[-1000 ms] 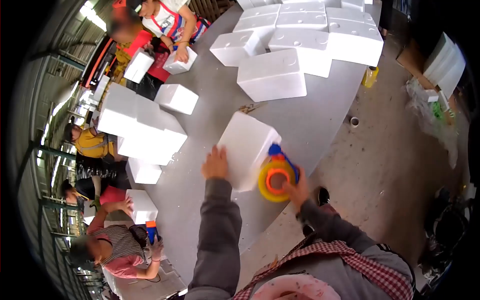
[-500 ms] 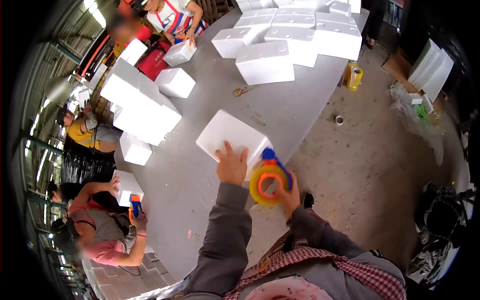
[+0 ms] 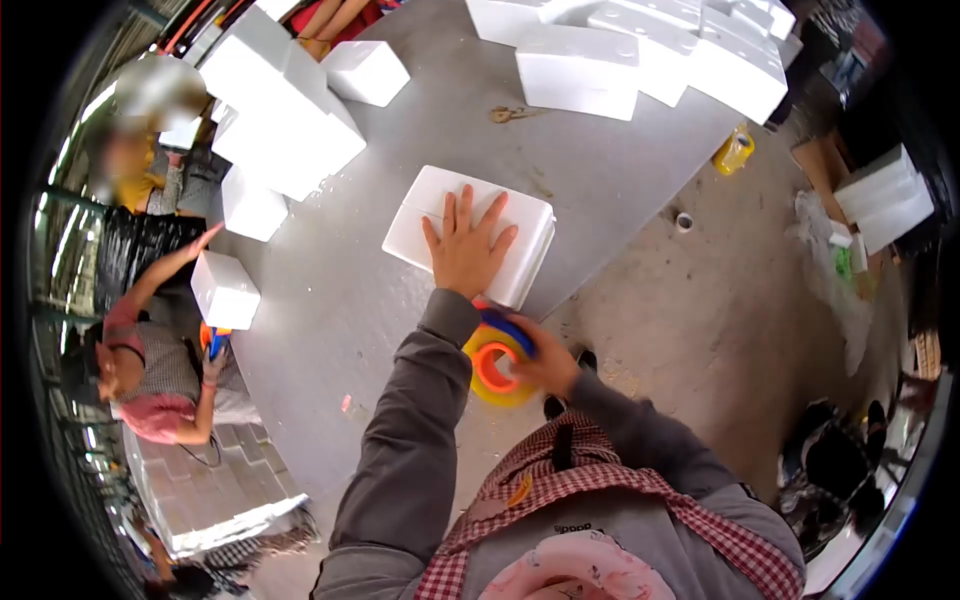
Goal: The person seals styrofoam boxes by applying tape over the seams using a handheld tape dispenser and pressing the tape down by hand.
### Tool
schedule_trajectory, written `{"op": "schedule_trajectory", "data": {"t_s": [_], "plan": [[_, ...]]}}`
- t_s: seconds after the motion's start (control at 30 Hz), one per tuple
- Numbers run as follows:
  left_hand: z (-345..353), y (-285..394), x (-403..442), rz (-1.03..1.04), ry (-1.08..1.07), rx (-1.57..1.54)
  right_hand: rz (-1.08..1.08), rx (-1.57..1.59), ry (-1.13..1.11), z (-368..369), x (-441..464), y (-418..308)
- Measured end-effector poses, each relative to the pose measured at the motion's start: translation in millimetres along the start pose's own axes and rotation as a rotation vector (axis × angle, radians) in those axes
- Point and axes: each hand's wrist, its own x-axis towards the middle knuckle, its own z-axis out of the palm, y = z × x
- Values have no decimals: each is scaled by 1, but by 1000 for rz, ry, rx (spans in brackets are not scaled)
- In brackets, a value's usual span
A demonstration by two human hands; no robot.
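Note:
A white foam box (image 3: 412,228) lies on the grey table near its edge, in the middle of the view. My left hand (image 3: 468,245) rests flat on the box's top, fingers spread. Just below the box's near end, my right hand (image 3: 545,360) is closed round the handle of a blue and orange tape dispenser (image 3: 482,368). The dispenser carries a wide roll of yellow tape and looks slightly blurred. Its front end is close to my left cuff and the box; whether it touches the box I cannot tell.
White foam boxes (image 3: 578,72) stand at the back of the grey table (image 3: 400,310), with more stacked at its left (image 3: 290,120). A co-worker (image 3: 165,360) handles a box across the table. On the floor are yellow tape rolls (image 3: 735,150) and a small white ring (image 3: 684,222).
The tape dispenser has swung left and under the box's near end. My left hand now lies flatter, further onto the box top. The whole view has shifted.

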Motion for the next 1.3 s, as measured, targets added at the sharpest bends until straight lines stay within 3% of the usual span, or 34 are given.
{"op": "schedule_trajectory", "data": {"t_s": [0.03,0.1,0.13,0.17,0.2,0.23,0.3,0.33,0.4,0.5,0.53,0.6,0.67,0.73,0.77,0.87,0.93,0.97,1.07,1.13,1.17,1.2,1.27,1.3], "plan": [[1,-3,-2,-21,12,10,-8,-7,-24,-4,0,-6],[2,-19,-1,-139,49,-486,-304,-539,-67,-7,2,-38],[-12,-24,-10,-219,210,-929,-247,-411,5,-18,-14,-64],[-11,-29,-25,-376,337,-1145,-185,-281,67,-32,-37,-84],[-30,-28,-41,-497,244,-1083,-251,-393,137,-44,-51,-87],[-53,-13,-53,-741,12,-1383,-309,-505,204,-54,-59,-91],[-74,5,-69,-888,-401,-1645,-375,-553,202,-71,-59,-112],[-81,13,-66,-893,-374,-1661,-448,-591,223,-79,-55,-119],[-99,26,-53,-880,-552,-2187,-529,-653,174,-87,-42,-127],[-90,18,-43,-927,-466,-2327,-521,-686,231,-83,-24,-142],[-81,6,-39,-924,-464,-2334,-565,-743,207,-81,-16,-148],[-61,-29,-31,-536,-219,-1881,-605,-803,197,-73,-2,-161],[-56,-86,4,-412,48,-1612,-430,-887,326,-60,7,-180],[-46,-156,46,-326,203,-1259,-435,-956,405,-57,15,-191],[-24,-179,59,-389,147,-1246,-415,-991,380,-57,20,-194],[104,-213,36,-474,-294,-1092,-342,-1153,312,-57,30,-196],[129,-212,34,-476,-358,-1051,-274,-1080,325,-59,30,-188],[109,-195,27,-545,-405,-716,-240,-1075,320,-55,27,-189],[52,-207,43,-315,154,-833,-190,-1150,262,-62,35,-200],[5,-162,35,7,-25,-593,-216,-1105,218,-69,30,-197],[-3,-146,20,297,-190,-344,-223,-1042,220,-76,24,-191],[5,-147,9,296,-202,-339,-218,-1030,219,-85,13,-183],[28,-161,2,21,-120,-814,-238,-1026,228,-104,-16,-156],[-5,-131,5,-338,-84,-1510,-257,-1015,239,-116,-28,-129]]}}
